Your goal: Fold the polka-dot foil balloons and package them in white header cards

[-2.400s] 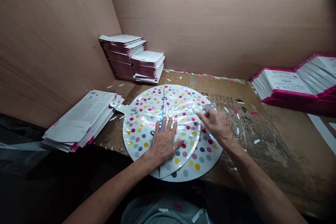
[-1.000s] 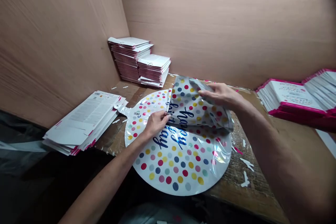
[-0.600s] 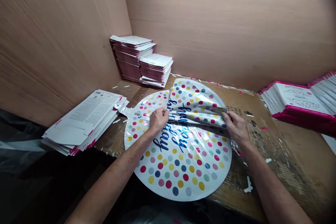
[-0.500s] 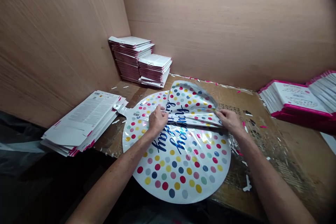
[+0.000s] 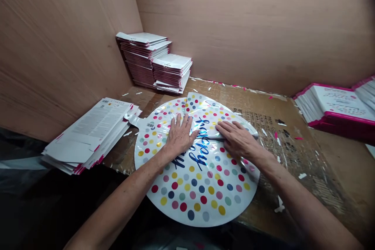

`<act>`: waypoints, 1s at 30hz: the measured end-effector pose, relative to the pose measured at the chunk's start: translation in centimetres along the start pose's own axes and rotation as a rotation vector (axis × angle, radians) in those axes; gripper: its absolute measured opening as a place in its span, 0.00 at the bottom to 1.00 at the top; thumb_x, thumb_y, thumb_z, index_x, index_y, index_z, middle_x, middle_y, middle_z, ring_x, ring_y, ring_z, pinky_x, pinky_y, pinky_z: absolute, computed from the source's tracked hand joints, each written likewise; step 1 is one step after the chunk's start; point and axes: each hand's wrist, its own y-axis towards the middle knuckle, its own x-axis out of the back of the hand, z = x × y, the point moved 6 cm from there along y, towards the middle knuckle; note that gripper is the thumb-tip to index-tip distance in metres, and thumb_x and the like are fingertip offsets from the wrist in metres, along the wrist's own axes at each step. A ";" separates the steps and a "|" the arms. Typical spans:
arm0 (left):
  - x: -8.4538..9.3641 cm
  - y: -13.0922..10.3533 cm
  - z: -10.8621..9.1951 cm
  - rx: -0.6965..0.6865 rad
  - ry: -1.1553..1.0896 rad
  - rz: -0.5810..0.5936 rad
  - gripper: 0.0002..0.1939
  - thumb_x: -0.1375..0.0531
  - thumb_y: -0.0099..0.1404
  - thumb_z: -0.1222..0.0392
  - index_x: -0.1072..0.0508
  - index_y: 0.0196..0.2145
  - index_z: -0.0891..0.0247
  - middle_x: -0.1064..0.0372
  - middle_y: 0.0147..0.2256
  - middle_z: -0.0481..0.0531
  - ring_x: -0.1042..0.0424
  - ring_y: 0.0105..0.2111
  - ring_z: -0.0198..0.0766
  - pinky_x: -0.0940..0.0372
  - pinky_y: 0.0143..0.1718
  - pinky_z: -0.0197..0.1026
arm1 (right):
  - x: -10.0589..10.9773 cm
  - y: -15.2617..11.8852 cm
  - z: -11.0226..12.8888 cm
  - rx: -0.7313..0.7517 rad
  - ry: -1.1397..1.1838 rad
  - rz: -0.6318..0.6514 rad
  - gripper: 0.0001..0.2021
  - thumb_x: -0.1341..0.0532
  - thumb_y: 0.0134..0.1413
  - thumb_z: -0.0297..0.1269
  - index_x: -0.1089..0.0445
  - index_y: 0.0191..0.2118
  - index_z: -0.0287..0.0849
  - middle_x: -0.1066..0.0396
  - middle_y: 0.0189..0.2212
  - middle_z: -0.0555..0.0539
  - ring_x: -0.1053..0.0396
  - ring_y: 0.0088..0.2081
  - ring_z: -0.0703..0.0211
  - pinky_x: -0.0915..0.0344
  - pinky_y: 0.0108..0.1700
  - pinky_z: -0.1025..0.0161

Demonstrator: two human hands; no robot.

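A flat round foil balloon [image 5: 202, 191] with coloured dots and blue "happy" lettering lies on the cardboard-covered table, its filling neck pointing left. A pleat runs across its far half, from the middle to the right edge. My left hand [image 5: 181, 134] rests flat on the balloon left of the word, fingers spread, covering part of the lettering. Over the pleat, right of the word, my right hand [image 5: 238, 138] presses down with fingers stretched out. Neither hand grips anything.
Flat printed card packets [image 5: 88, 133] lie in a pile at the left edge. Taller packet stacks [image 5: 146, 60] stand in the back corner against wooden walls. Pink-edged packets [image 5: 341, 103] stand at the right. Paper scraps [image 5: 302, 175] are scattered over the cardboard [image 5: 295, 152].
Both hands have gone from pinching the balloon to lying flat on it. The raised fold at the far right has been laid down and flattened. My right hand has moved left.
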 end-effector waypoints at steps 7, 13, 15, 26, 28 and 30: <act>0.3 0.1 0.4 0.048 -0.093 0.044 0.42 0.65 0.70 0.34 0.50 0.69 0.69 0.56 0.70 0.61 0.60 0.70 0.55 0.60 0.68 0.60 | -1.2 2.1 -2.5 -0.077 -0.028 0.055 0.22 0.53 0.58 0.21 0.33 0.55 0.34 0.31 0.55 0.33 0.32 0.56 0.46 0.34 0.55 0.51; 0.8 0.6 0.6 0.061 -0.139 0.121 0.45 0.60 0.69 0.31 0.50 0.69 0.72 0.59 0.70 0.64 0.64 0.70 0.58 0.64 0.68 0.62 | 2.6 -4.9 -4.5 -0.431 -0.189 0.202 0.14 0.50 0.56 0.24 0.29 0.42 0.37 0.24 0.39 0.34 0.25 0.38 0.44 0.30 0.39 0.53; 2.0 -0.2 -0.9 0.019 -0.154 0.094 0.47 0.51 0.67 0.33 0.51 0.68 0.74 0.60 0.70 0.68 0.62 0.70 0.60 0.58 0.67 0.63 | 3.3 -6.1 -3.0 -0.595 -0.233 0.274 0.14 0.49 0.56 0.25 0.28 0.43 0.35 0.24 0.32 0.33 0.24 0.32 0.43 0.30 0.33 0.53; 5.0 -10.0 -2.0 -0.340 -0.460 -0.281 0.16 0.51 0.70 0.69 0.26 0.47 0.64 0.34 0.59 0.61 0.35 0.61 0.43 0.35 0.60 0.47 | 5.0 -7.2 10.5 0.123 0.362 -0.104 0.47 0.37 0.55 0.52 0.61 0.72 0.40 0.47 0.67 0.32 0.45 0.66 0.42 0.37 0.60 0.47; 5.7 -11.2 0.1 -0.414 -0.552 -0.278 0.16 0.50 0.70 0.70 0.25 0.47 0.64 0.36 0.59 0.61 0.34 0.60 0.41 0.34 0.59 0.44 | 4.1 -7.3 9.5 0.140 0.264 -0.196 0.38 0.40 0.60 0.42 0.55 0.71 0.39 0.50 0.68 0.31 0.49 0.68 0.42 0.43 0.63 0.43; 6.2 -12.5 1.3 -0.457 -0.523 -0.268 0.16 0.49 0.69 0.71 0.25 0.47 0.64 0.36 0.58 0.62 0.34 0.59 0.43 0.34 0.58 0.46 | 2.7 -6.3 9.1 0.186 0.243 -0.189 0.29 0.44 0.61 0.34 0.45 0.67 0.40 0.45 0.66 0.32 0.44 0.66 0.44 0.43 0.63 0.45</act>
